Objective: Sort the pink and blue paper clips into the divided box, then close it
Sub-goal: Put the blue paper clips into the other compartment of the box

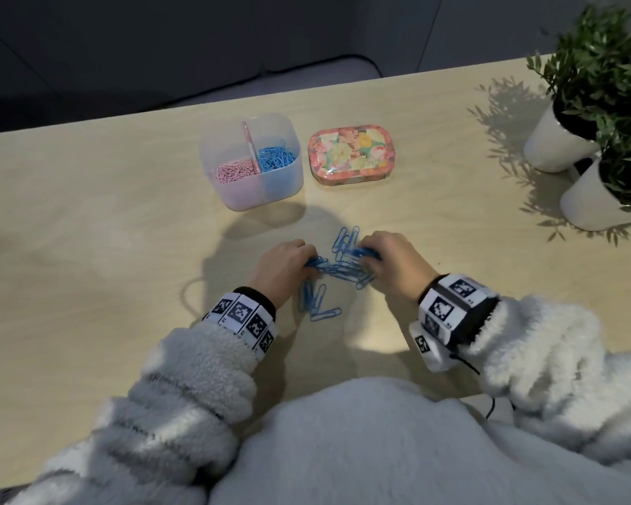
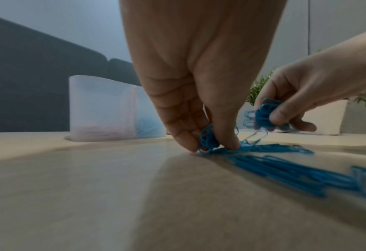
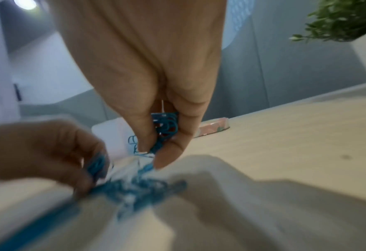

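Observation:
Loose blue paper clips (image 1: 337,269) lie scattered on the wooden table (image 1: 88,213) between my two hands. My left hand (image 1: 288,266) pinches a bunch of blue clips (image 2: 209,141) against the tabletop. My right hand (image 1: 379,255) grips another bunch of blue clips (image 3: 166,127) just above the pile. The translucent divided box (image 1: 252,162) stands open behind the pile, with pink clips (image 1: 234,171) in its left half and blue clips (image 1: 275,156) in its right half. Its floral lid (image 1: 350,153) lies to the right of the box.
Two potted plants in white pots (image 1: 561,144) stand at the table's right edge. The table's far edge runs just behind the box. A fluffy white garment (image 1: 379,450) covers the near edge.

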Available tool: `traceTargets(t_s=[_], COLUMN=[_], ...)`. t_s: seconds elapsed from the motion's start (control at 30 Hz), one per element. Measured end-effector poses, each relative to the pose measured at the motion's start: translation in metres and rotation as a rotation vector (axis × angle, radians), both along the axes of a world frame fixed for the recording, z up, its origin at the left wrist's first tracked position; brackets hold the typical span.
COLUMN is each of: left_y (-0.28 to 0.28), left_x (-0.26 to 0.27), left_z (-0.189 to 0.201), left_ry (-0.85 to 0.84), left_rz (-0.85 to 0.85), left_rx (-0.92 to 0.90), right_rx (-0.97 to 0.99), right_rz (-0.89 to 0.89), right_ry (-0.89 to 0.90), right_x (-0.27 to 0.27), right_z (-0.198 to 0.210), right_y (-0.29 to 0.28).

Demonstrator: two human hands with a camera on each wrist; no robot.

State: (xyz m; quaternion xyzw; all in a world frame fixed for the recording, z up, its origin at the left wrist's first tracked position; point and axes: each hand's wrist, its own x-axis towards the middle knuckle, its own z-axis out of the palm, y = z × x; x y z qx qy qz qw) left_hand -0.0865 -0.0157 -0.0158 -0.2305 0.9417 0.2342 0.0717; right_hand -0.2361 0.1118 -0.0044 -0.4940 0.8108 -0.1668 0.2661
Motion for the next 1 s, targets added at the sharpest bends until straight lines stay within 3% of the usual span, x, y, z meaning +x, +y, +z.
traceTargets(t_s=[0.17,0.43,0.57,0.7,0.83,1.0], left_y=[-0.006,-0.014,-0.03,-0.057,-0.083,-0.105], left_x=[0.007,0.01,0.008,-0.008,-0.04,-0.073], left_z=[0.003,0.019,0.03,0.049,0.065,0.072], left_ry=[0.085,0.207,0.246,0.304,0.325,0.203], left_rz=[0.084,0.147,0.234,0.398,0.462,0.511], left_rx=[0.055,0.04,0.032,-0.099,-0.153,-0.034], right_rx=[-0.144,-0.186,-0.124,-0.061,-0.227,-0.282], right_rz=[-0.133,-0.282,-0.223,-0.153,-0.207,-0.224], right_ry=[-0.295,-0.392,-0.298,-0.24,-0.337,-0.405], right_x=[-0.018,-0.02,-0.013,-0.018,-0.023,-0.036], right_z=[0.048,0.072,0.068,0.06,0.067,0.063], right_y=[-0.044,-0.167,-0.194,-0.197,-0.168,-0.114])
